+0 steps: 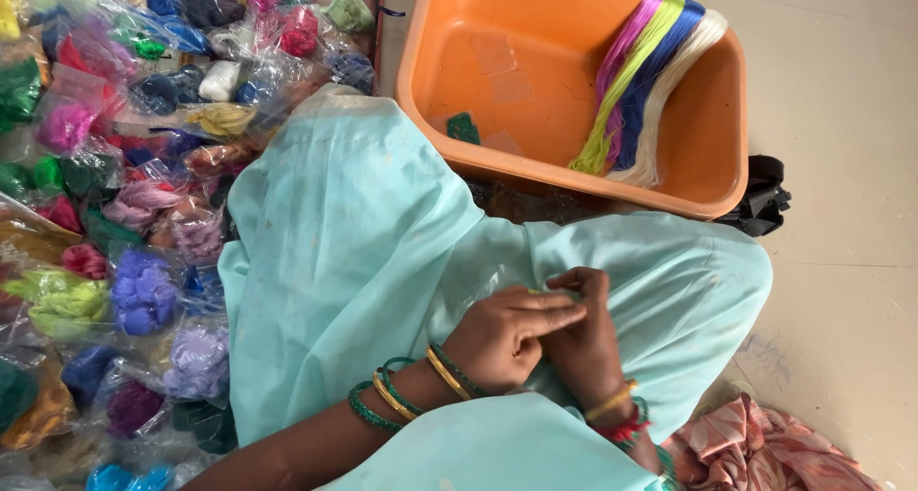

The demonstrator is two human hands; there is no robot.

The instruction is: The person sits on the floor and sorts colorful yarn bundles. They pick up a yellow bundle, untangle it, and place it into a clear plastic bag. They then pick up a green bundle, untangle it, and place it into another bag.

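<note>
Thread strand (547, 293), thin, greenish: pinched between our fingertips, over lap cloth (363, 252). Left hand (505, 336) curled, fingers extended onto strand; right hand (585, 343) closed beside it, touching. Step judged: fine fingerwork. Orange tub (497, 156) with skeins (641, 80) beyond hands.

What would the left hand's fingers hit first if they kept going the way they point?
The right hand, which the left hand already touches. Its fingers point right across the lap, onto the right hand's fingers; depth is unclear.
</note>
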